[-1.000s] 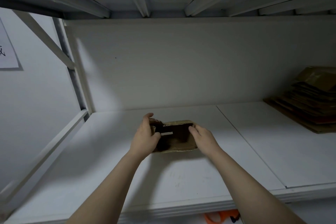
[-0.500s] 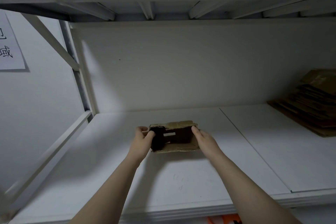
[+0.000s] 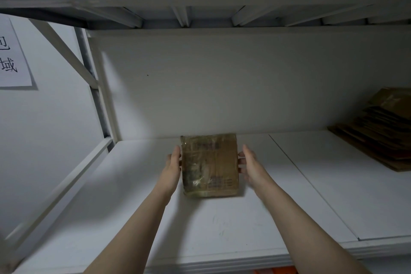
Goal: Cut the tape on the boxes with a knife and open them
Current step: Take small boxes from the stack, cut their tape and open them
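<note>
Box now taped side up

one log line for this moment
box: over shelf, taped face toward camera | left hand: flat against its left side | right hand: at its right side

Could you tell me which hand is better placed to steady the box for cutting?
Probably the left hand: its straight fingers lie along the left side of the box, while the right hand seems to touch with fingertips only.
</note>
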